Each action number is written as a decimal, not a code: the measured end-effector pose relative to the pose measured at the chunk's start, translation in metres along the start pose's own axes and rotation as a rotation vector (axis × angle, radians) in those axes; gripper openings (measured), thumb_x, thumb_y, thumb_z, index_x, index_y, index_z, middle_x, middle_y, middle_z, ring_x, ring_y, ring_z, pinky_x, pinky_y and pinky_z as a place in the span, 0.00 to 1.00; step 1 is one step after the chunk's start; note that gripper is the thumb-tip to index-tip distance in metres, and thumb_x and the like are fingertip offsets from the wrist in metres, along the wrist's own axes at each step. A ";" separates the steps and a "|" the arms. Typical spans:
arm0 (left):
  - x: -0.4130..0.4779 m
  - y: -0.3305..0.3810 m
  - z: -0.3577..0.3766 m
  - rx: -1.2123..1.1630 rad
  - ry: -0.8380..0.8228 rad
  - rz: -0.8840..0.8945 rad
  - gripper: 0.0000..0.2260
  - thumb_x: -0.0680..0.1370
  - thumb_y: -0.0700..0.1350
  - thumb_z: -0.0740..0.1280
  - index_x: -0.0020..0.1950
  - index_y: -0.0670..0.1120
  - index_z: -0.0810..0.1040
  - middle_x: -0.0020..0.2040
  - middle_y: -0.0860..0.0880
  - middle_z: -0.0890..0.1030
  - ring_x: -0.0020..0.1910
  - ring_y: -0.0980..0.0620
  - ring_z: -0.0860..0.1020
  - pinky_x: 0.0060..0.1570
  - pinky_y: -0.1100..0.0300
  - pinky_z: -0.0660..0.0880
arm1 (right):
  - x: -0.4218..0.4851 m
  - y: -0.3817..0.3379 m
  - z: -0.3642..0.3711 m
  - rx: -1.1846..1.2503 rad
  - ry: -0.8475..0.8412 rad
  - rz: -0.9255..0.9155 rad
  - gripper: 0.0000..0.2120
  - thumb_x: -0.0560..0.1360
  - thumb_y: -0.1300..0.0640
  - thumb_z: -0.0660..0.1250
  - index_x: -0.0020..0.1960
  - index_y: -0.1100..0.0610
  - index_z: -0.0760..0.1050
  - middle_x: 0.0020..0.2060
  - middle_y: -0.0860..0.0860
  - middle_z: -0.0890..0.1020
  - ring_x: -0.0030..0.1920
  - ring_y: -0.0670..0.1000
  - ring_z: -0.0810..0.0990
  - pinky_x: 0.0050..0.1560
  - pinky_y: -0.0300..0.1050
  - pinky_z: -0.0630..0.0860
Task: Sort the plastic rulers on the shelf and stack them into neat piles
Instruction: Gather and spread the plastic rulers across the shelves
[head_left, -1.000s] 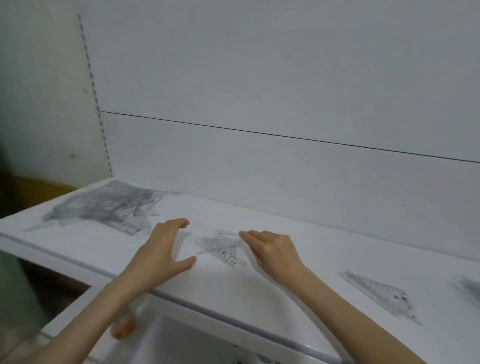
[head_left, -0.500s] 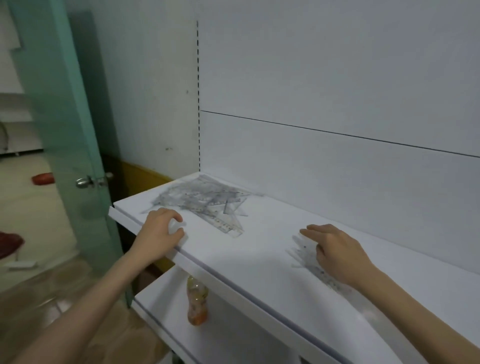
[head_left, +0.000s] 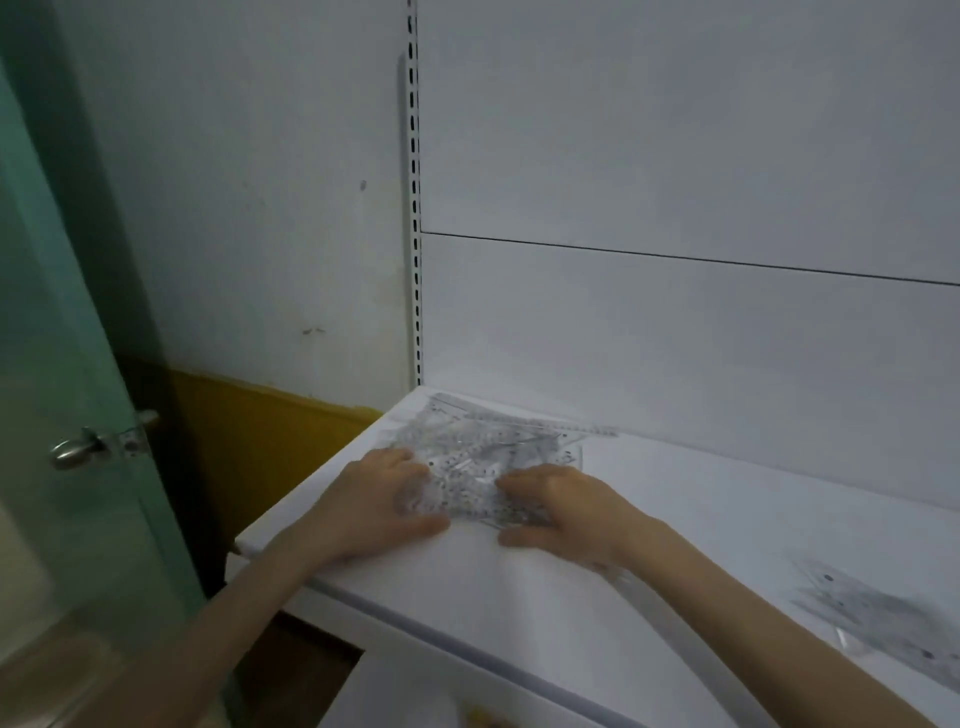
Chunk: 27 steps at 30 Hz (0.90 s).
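Note:
A jumbled heap of clear plastic rulers (head_left: 493, 447) lies at the far left end of the white shelf (head_left: 561, 587), against the back panel. My left hand (head_left: 382, 501) rests on the heap's near left edge with its fingers bent over the rulers. My right hand (head_left: 558, 506) is on the near right edge, fingers curled onto the plastic and thumb flat on the shelf. Whether either hand actually grips a ruler is blurred. A second small group of clear rulers (head_left: 883, 618) lies on the shelf at the right, smeared by motion.
A slotted metal upright (head_left: 414, 208) marks the shelf's left back corner. To the left are a white and yellow wall (head_left: 260, 441) and a green glass door with a metal knob (head_left: 72, 452). A lower shelf (head_left: 415, 691) shows beneath the front edge.
The view has swung left. Both hands have moved onto the big ruler heap; the right hand left the small group it was touching and came across to the heap's right side.

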<state>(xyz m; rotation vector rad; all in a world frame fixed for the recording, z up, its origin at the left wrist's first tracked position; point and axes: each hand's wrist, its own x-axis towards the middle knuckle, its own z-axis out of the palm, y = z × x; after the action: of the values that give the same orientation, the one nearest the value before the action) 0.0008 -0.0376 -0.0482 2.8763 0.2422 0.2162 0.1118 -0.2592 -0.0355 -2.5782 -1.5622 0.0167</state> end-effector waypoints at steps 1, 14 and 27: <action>0.002 -0.003 -0.001 -0.023 0.036 0.044 0.53 0.51 0.84 0.46 0.66 0.54 0.73 0.68 0.54 0.70 0.67 0.55 0.65 0.63 0.62 0.62 | 0.003 0.000 0.001 -0.011 0.023 -0.006 0.26 0.75 0.39 0.64 0.66 0.56 0.73 0.63 0.51 0.77 0.64 0.53 0.73 0.61 0.51 0.72; 0.011 -0.040 -0.020 -0.164 0.032 0.296 0.32 0.56 0.72 0.61 0.54 0.56 0.75 0.54 0.61 0.72 0.59 0.60 0.67 0.63 0.60 0.67 | -0.010 -0.025 0.001 -0.028 0.227 0.027 0.15 0.72 0.41 0.60 0.46 0.47 0.83 0.41 0.45 0.85 0.43 0.52 0.83 0.39 0.47 0.78; -0.012 -0.033 -0.055 -0.113 0.164 0.377 0.31 0.63 0.71 0.57 0.61 0.59 0.74 0.58 0.61 0.69 0.60 0.65 0.62 0.54 0.65 0.68 | -0.021 -0.041 -0.009 0.459 0.696 0.360 0.06 0.79 0.60 0.63 0.45 0.56 0.78 0.35 0.48 0.84 0.35 0.48 0.83 0.37 0.46 0.79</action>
<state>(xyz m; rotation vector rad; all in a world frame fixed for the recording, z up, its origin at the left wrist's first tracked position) -0.0249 0.0042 -0.0051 2.7683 -0.2789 0.5170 0.0671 -0.2599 -0.0230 -2.1179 -0.7362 -0.3920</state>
